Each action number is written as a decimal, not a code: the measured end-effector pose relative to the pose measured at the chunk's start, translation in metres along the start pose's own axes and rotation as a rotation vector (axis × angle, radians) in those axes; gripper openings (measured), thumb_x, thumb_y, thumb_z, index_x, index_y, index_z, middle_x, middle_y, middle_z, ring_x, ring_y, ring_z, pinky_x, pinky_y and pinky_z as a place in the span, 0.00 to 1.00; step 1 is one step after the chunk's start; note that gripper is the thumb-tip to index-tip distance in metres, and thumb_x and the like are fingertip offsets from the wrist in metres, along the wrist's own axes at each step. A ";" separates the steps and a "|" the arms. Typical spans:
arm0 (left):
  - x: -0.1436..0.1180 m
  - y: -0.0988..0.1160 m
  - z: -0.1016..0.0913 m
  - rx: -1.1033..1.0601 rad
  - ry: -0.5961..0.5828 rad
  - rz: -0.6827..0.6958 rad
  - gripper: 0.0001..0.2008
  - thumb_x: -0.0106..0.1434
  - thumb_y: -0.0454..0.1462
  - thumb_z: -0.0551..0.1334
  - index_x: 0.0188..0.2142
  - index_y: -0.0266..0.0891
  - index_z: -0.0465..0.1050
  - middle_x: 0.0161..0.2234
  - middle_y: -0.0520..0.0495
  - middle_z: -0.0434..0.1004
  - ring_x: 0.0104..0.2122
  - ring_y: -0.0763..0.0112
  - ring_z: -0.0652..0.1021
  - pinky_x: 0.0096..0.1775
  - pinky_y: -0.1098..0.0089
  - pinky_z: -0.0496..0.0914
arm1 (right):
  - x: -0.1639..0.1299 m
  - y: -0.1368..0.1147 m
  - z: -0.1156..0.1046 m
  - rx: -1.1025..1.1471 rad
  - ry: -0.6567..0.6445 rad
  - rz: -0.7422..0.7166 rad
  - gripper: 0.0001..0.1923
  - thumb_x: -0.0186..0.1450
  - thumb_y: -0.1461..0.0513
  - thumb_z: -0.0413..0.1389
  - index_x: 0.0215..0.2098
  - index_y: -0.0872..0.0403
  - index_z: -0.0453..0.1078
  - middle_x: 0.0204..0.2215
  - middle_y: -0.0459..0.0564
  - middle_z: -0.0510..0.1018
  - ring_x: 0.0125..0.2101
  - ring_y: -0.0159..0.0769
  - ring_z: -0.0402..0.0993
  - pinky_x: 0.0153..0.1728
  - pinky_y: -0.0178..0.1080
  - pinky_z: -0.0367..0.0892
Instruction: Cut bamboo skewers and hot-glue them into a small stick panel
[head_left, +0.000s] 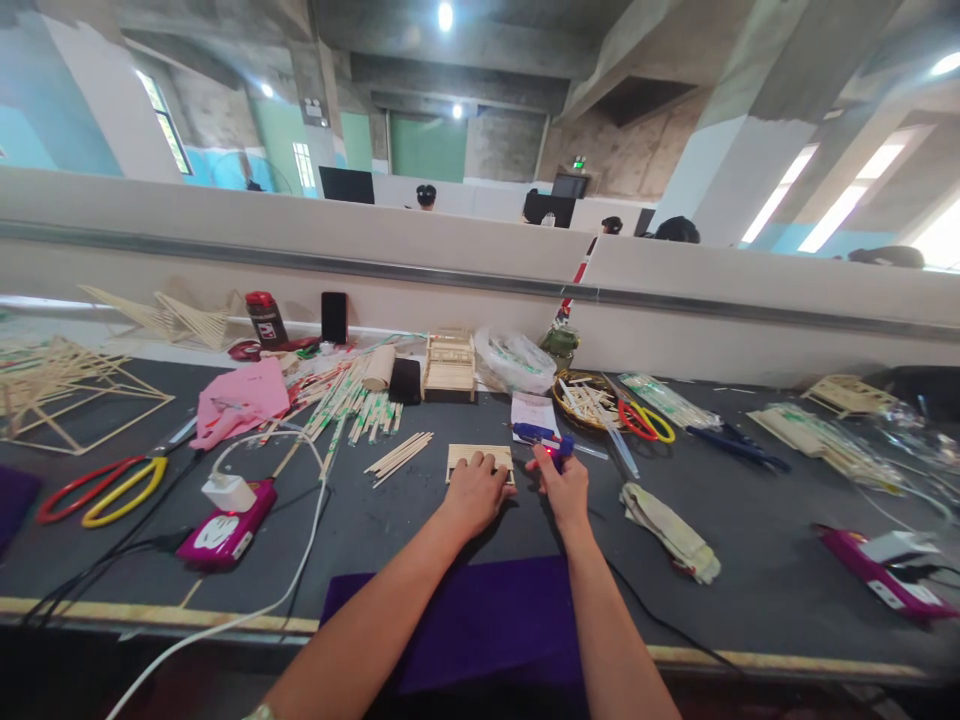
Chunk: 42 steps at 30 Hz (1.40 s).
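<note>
That stick panel (480, 452) on the bench (352, 540) looks light, stiff, breakable; best held by its edges. The left hand (478, 490) covers it, grip I can't judge; the right hand (561, 490) wraps a glue gun (536, 434).

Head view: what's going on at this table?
A person's left hand rests on a small panel of wooden sticks on the dark table. Their right hand holds a blue tool, apparently a glue gun, beside it. Loose sticks lie left of the panel, and a small stick-built model stands farther back.
</note>
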<state>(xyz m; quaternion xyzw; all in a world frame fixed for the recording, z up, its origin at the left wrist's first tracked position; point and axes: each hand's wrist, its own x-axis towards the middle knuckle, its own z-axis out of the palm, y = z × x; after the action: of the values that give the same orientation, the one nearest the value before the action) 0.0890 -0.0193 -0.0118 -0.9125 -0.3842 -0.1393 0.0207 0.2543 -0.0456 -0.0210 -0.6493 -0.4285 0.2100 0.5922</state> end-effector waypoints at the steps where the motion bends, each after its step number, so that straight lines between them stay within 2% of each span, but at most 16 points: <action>1: 0.000 -0.004 -0.002 -0.020 0.013 -0.008 0.18 0.67 0.49 0.50 0.45 0.42 0.71 0.41 0.42 0.72 0.43 0.59 0.69 0.42 0.62 0.64 | 0.000 0.001 0.000 0.000 0.006 0.002 0.28 0.56 0.40 0.55 0.27 0.58 0.74 0.18 0.49 0.78 0.11 0.28 0.62 0.16 0.33 0.61; 3: 0.001 -0.020 -0.008 -0.068 0.053 -0.069 0.17 0.68 0.46 0.48 0.44 0.42 0.71 0.39 0.43 0.73 0.43 0.62 0.69 0.43 0.63 0.63 | 0.001 0.002 0.000 0.000 0.015 0.008 0.28 0.56 0.40 0.55 0.26 0.58 0.74 0.18 0.49 0.78 0.11 0.28 0.62 0.15 0.33 0.61; 5: -0.002 -0.045 -0.013 -0.090 0.114 -0.239 0.16 0.69 0.42 0.47 0.42 0.42 0.73 0.39 0.44 0.73 0.41 0.65 0.70 0.43 0.66 0.64 | 0.001 0.002 0.000 0.012 0.015 0.011 0.28 0.56 0.41 0.55 0.27 0.58 0.74 0.19 0.50 0.78 0.12 0.28 0.62 0.15 0.33 0.61; 7: -0.007 -0.075 -0.018 -0.036 0.160 -0.454 0.14 0.68 0.40 0.50 0.40 0.40 0.74 0.40 0.43 0.73 0.43 0.63 0.70 0.44 0.65 0.64 | 0.001 0.002 0.000 0.028 0.003 0.005 0.27 0.56 0.41 0.56 0.29 0.58 0.74 0.21 0.50 0.79 0.12 0.28 0.62 0.15 0.33 0.61; 10: -0.019 -0.112 -0.020 0.064 0.132 -0.746 0.13 0.65 0.39 0.54 0.43 0.39 0.74 0.43 0.40 0.73 0.47 0.57 0.69 0.42 0.64 0.66 | 0.001 0.002 0.000 0.020 -0.005 -0.001 0.28 0.57 0.41 0.55 0.29 0.58 0.74 0.21 0.51 0.79 0.12 0.28 0.62 0.15 0.33 0.61; 11: -0.022 -0.120 -0.021 0.080 0.095 -0.810 0.13 0.63 0.39 0.55 0.43 0.39 0.75 0.44 0.39 0.72 0.47 0.55 0.68 0.41 0.63 0.67 | 0.001 0.002 0.000 0.011 -0.004 0.001 0.28 0.57 0.41 0.55 0.28 0.58 0.75 0.21 0.51 0.79 0.12 0.28 0.62 0.16 0.33 0.61; 13: -0.026 -0.126 -0.021 0.084 0.023 -0.852 0.13 0.62 0.38 0.56 0.42 0.40 0.76 0.45 0.39 0.72 0.48 0.54 0.69 0.39 0.63 0.68 | 0.002 0.002 -0.001 -0.001 -0.001 0.006 0.28 0.57 0.41 0.55 0.29 0.59 0.75 0.21 0.51 0.79 0.12 0.28 0.63 0.16 0.33 0.62; 20: -0.024 -0.116 -0.025 0.081 -0.038 -0.836 0.13 0.63 0.35 0.53 0.38 0.40 0.77 0.42 0.39 0.74 0.47 0.54 0.71 0.41 0.60 0.69 | 0.002 0.004 0.000 0.010 0.006 0.014 0.28 0.57 0.41 0.55 0.31 0.59 0.75 0.22 0.52 0.79 0.12 0.28 0.63 0.15 0.33 0.62; 29: -0.025 -0.113 -0.027 0.086 -0.064 -0.805 0.12 0.62 0.36 0.55 0.43 0.37 0.72 0.43 0.39 0.74 0.46 0.56 0.72 0.41 0.62 0.70 | 0.001 0.001 0.000 -0.016 -0.006 -0.013 0.29 0.57 0.40 0.54 0.30 0.58 0.75 0.21 0.50 0.79 0.12 0.29 0.64 0.17 0.33 0.62; 34: -0.025 -0.117 -0.023 0.049 -0.112 -0.792 0.11 0.63 0.36 0.54 0.39 0.39 0.74 0.42 0.39 0.74 0.46 0.55 0.72 0.39 0.62 0.69 | 0.001 0.000 0.001 -0.018 0.002 -0.015 0.30 0.56 0.39 0.54 0.29 0.59 0.76 0.21 0.52 0.79 0.13 0.29 0.64 0.17 0.33 0.62; 36: -0.025 -0.118 -0.024 0.056 -0.074 -0.783 0.11 0.63 0.35 0.53 0.38 0.39 0.74 0.41 0.39 0.73 0.45 0.56 0.72 0.38 0.64 0.69 | 0.001 0.000 0.001 -0.022 0.012 -0.020 0.31 0.56 0.39 0.53 0.28 0.59 0.76 0.21 0.52 0.79 0.13 0.30 0.65 0.17 0.33 0.62; 39: -0.023 -0.111 -0.029 0.087 0.084 -0.711 0.10 0.64 0.35 0.52 0.36 0.39 0.73 0.40 0.41 0.72 0.44 0.59 0.70 0.38 0.65 0.67 | 0.001 0.000 0.001 -0.032 0.030 -0.051 0.32 0.55 0.38 0.53 0.27 0.59 0.76 0.20 0.53 0.79 0.13 0.30 0.66 0.17 0.33 0.63; 42: -0.017 -0.087 -0.033 0.057 0.217 -0.489 0.10 0.66 0.35 0.52 0.36 0.41 0.72 0.39 0.45 0.71 0.42 0.62 0.69 0.42 0.66 0.65 | 0.001 0.000 0.000 -0.039 0.025 -0.062 0.31 0.56 0.39 0.53 0.28 0.59 0.76 0.20 0.52 0.79 0.14 0.31 0.66 0.18 0.33 0.64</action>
<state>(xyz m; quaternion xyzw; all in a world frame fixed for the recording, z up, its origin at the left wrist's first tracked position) 0.0082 0.0250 0.0087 -0.7713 -0.5925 -0.2264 0.0533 0.2547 -0.0442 -0.0209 -0.6498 -0.4451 0.1751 0.5907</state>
